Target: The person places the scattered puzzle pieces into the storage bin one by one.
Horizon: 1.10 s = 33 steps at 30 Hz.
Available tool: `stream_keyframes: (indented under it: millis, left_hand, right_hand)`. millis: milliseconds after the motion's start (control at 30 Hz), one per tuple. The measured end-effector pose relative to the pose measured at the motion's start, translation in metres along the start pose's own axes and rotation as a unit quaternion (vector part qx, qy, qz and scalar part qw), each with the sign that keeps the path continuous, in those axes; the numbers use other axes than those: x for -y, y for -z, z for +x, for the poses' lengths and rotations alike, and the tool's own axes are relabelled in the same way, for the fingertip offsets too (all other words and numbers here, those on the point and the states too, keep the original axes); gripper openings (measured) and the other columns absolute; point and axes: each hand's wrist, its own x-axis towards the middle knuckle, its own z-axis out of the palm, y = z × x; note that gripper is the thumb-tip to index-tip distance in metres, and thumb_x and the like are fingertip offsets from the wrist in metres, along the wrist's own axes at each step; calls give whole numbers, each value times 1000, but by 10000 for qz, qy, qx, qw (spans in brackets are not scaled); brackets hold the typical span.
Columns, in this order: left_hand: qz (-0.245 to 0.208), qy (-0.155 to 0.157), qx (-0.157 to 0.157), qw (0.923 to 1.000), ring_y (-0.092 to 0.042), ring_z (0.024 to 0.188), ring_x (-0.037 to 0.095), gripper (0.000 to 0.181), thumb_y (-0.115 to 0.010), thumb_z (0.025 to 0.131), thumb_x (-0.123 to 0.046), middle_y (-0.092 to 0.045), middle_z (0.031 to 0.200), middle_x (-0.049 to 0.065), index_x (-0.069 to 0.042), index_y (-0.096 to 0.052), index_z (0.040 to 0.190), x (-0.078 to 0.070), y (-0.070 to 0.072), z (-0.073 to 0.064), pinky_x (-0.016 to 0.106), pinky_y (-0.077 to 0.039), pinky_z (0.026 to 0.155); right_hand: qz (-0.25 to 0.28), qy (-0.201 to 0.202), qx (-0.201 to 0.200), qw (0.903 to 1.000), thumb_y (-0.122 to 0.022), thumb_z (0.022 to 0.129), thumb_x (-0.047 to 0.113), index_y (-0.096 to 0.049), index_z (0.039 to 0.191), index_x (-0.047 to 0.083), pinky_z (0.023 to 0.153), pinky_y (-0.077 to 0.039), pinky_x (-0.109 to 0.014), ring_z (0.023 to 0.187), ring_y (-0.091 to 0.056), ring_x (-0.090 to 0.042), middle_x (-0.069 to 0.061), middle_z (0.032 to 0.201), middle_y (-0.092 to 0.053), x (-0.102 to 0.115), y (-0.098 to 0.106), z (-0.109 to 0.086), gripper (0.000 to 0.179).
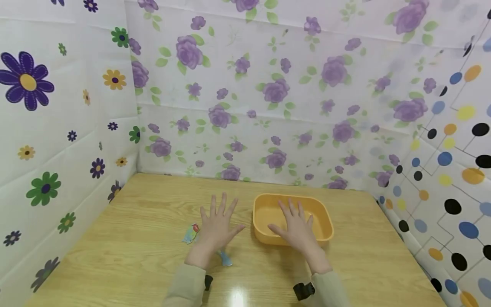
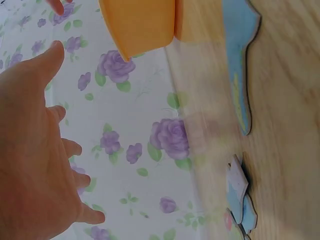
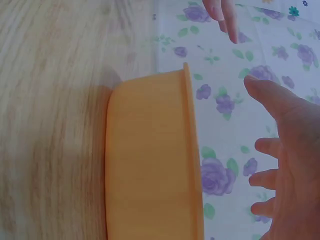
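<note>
Left wrist: blue pc (image 2: 236,55), long axis ~vert., tip (image 2: 244,125) twd overlapping pcs (image 2: 236,189)

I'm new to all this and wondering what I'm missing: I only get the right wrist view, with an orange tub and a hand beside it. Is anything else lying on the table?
Observer: Yes. The left wrist view shows a small cluster of flat, overlapping cut-out pieces on the table.
Visitor: Is the left hand holding one? I barely see it.
Observer: No. The head view shows its fingers spread, with nothing held.
Visitor: Are all the pieces in that cluster?
Observer: No. The left wrist view shows a long blue piece lying apart from it, nearer the orange tub.
</note>
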Motion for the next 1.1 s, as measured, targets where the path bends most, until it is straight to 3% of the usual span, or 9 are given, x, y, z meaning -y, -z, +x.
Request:
stream_keyframes:
  millis: [133,467,733,900,1100]
  left_hand:
    - [-120,54,38,9999,1,148,50,82,-55,93,-56,-7,163,20,-19,-21,157,1,5,0,80,-11,106]
    - [-504,186,62,9985,3,147,50,88,-59,90,-59,-4,163,20,-17,-21,157,7,12,-3,80,-13,105]
    - [-1003,321,448,9934,10,148,44,99,-61,85,-64,4,164,16,-20,-11,159,12,20,-5,77,-5,109]
    - [-1103,353,405,9924,3,149,45,99,-65,85,-59,-1,163,17,-17,-13,158,17,19,-6,76,-11,109]
    - [-1138,228,224,9930,-10,146,51,99,-72,84,-49,-11,161,25,-8,-18,156,27,16,-9,74,-22,107]
  right_hand:
    - [32,7,25,10000,-63,92,49,-21,157,17,103,-2,-83,148,0,-48,-20,163,-11,-2,6,0,84]
    - [330,63,-215,9992,-70,90,35,-27,154,5,109,-17,-75,145,-14,-52,-28,159,-18,-12,15,-2,83]
    - [771,44,-374,9963,-72,89,26,-27,151,-3,111,-24,-68,141,-23,-53,-32,155,-25,-21,22,-7,82]
    - [1000,23,-586,9933,-71,90,19,-27,149,-9,111,-28,-66,139,-28,-53,-34,152,-29,-30,29,-9,78]
    - [1193,-546,-658,9892,-68,92,22,-23,151,-6,109,-32,-65,138,-31,-51,-31,153,-29,-45,41,-15,79]
